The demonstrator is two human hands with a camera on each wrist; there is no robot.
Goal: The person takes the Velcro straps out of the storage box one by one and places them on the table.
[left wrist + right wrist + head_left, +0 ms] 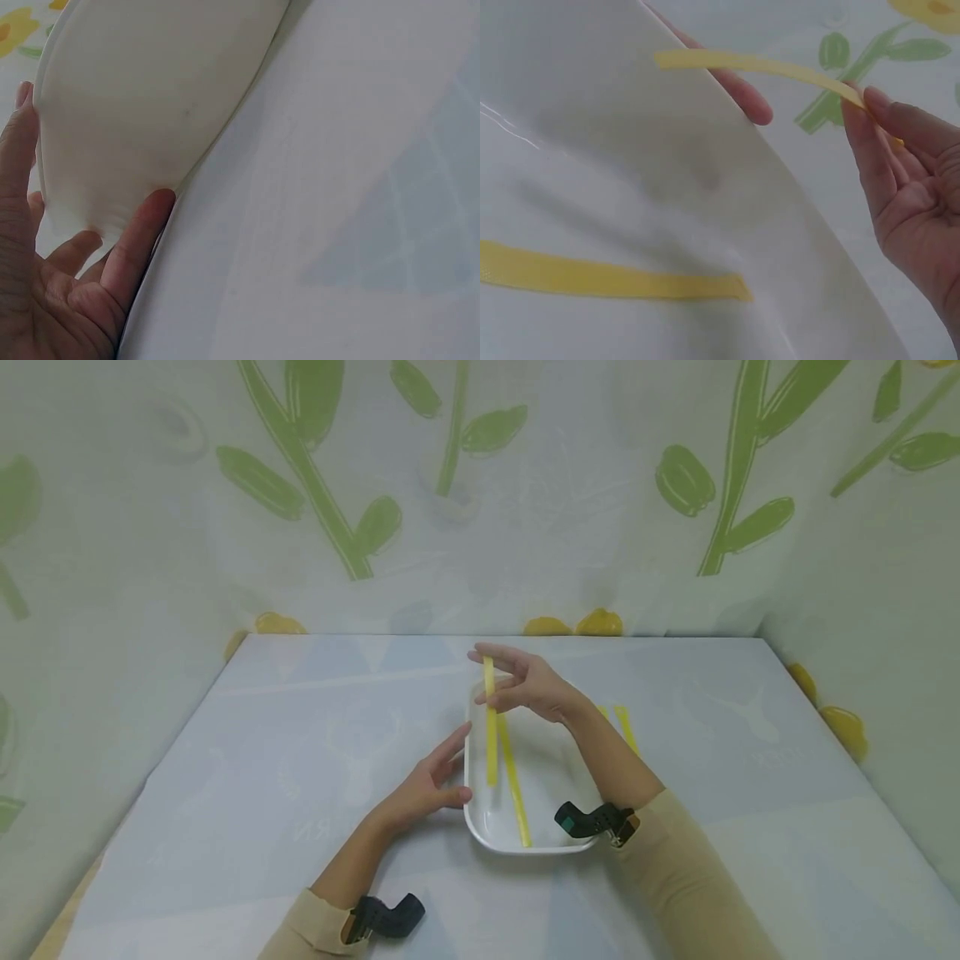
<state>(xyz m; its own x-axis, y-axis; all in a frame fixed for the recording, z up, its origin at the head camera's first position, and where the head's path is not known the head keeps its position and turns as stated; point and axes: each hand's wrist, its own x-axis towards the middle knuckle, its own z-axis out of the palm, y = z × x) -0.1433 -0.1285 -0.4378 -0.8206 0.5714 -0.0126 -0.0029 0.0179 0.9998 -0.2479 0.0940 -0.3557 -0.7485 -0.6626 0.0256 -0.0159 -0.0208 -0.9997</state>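
Note:
A yellow strip (pixel 491 747) is pinched between thumb and fingers of my right hand (pixel 532 687), hanging over the left part of a white tray (pixel 525 850). In the right wrist view the held strip (pixel 765 66) bends slightly, one end between the fingertips of the right hand (pixel 922 180). A second yellow strip (pixel 516 789) lies inside the tray. My left hand (pixel 423 789) touches the tray's left side with thumb and fingers spread. The left wrist view shows the left hand (pixel 75 292) against the tray's outer wall (pixel 150 112).
More yellow strips (pixel 626 728) show at the tray's right side, partly hidden behind the right forearm. The tray stands on a pale table (pixel 300 727). Behind the table hangs a light backdrop (pixel 562 510) with green leaves and yellow flowers.

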